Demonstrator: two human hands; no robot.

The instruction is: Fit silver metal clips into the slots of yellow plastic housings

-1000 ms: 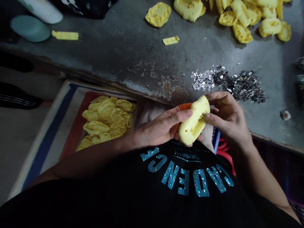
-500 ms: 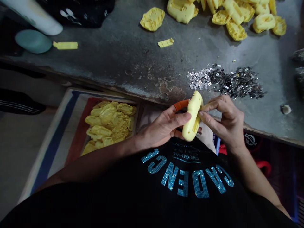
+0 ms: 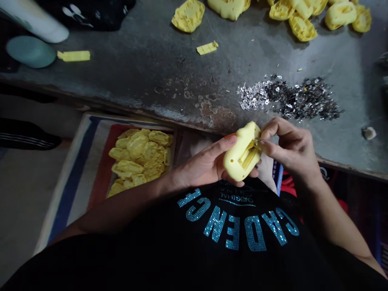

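1. The left hand (image 3: 209, 163) grips the yellow shell (image 3: 235, 157) by the tabletop (image 3: 136, 72) — slot (image 3: 249, 157) turned for easy reach.
2. The right hand (image 3: 292, 151) has 2 fingers pinching a tiny metal bit (image 3: 258, 140) at the slot.
3. The metal pile (image 3: 303, 99) sits near, handy.

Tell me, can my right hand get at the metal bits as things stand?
Probably yes: the metal bits lie on the bench just beyond your right hand, with nothing visible in between. Its fingertips are busy at the yellow shell's opening, though, so they would need to come away.
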